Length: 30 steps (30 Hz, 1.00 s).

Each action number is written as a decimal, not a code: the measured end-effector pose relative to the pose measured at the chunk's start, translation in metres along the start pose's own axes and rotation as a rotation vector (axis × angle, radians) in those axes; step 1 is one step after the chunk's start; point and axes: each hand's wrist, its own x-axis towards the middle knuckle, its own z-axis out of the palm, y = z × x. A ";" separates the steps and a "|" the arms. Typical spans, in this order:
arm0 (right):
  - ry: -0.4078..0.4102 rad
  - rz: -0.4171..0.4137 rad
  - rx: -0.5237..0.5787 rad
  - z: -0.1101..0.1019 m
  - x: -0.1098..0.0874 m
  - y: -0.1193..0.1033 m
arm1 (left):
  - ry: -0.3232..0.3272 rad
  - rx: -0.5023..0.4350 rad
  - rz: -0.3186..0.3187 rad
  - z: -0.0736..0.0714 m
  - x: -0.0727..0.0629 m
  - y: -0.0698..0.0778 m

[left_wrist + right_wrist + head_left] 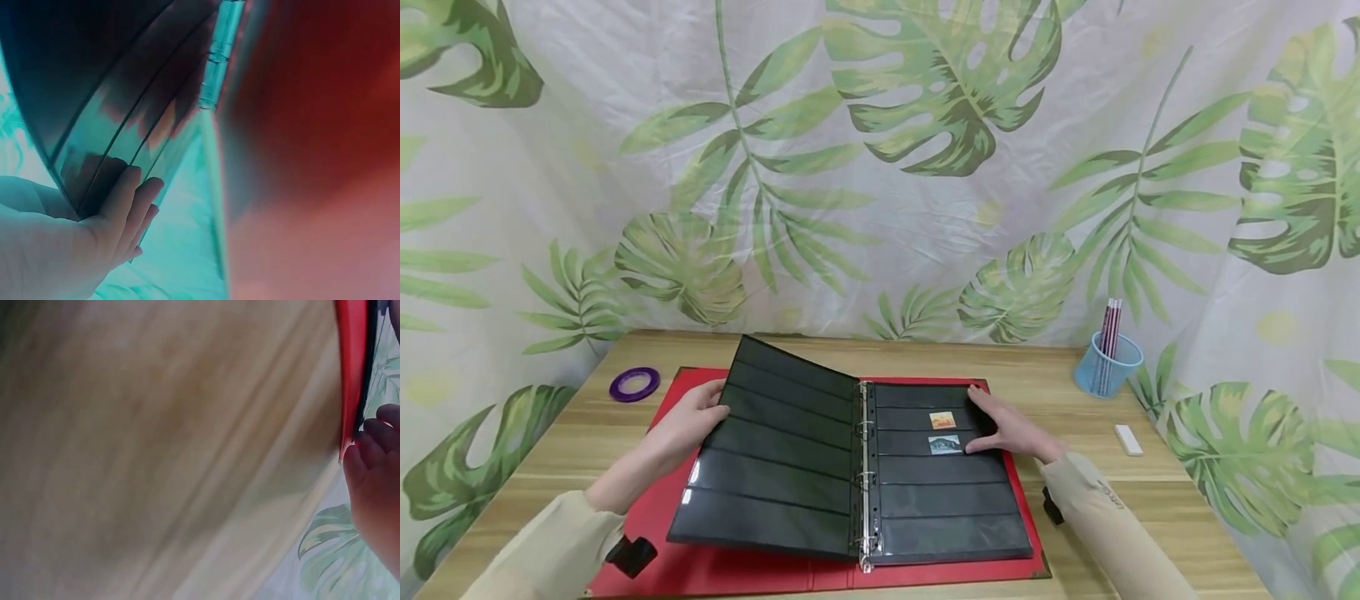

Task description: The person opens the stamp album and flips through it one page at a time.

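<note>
A red ring-binder stamp album lies spread on the table with black pocket pages. My left hand pinches the outer edge of the left black page, thumb on top and fingers underneath. That page is tilted up from the red cover; the left wrist view shows the fingers along its underside. My right hand rests on the upper right part of the right page, fingers spread. Its thumb tip is beside a dark green stamp; an orange stamp sits in the row above.
Metal rings run down the album's middle. A purple roll of tape lies at the back left. At the back right stand a blue mesh cup with several pencils and, nearer, a white eraser. A leaf-print cloth hangs behind.
</note>
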 end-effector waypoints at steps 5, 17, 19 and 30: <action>-0.018 0.009 -0.005 0.000 0.001 0.003 | 0.078 0.056 -0.034 0.000 0.003 -0.021; -0.029 0.013 -0.037 0.000 0.003 0.002 | 0.298 0.542 0.048 0.011 0.014 -0.067; -0.033 0.016 -0.041 0.000 0.002 0.002 | 0.332 0.583 0.126 0.016 0.015 -0.072; -0.039 0.010 -0.060 -0.001 0.004 0.004 | 0.344 0.786 0.214 0.035 0.010 -0.081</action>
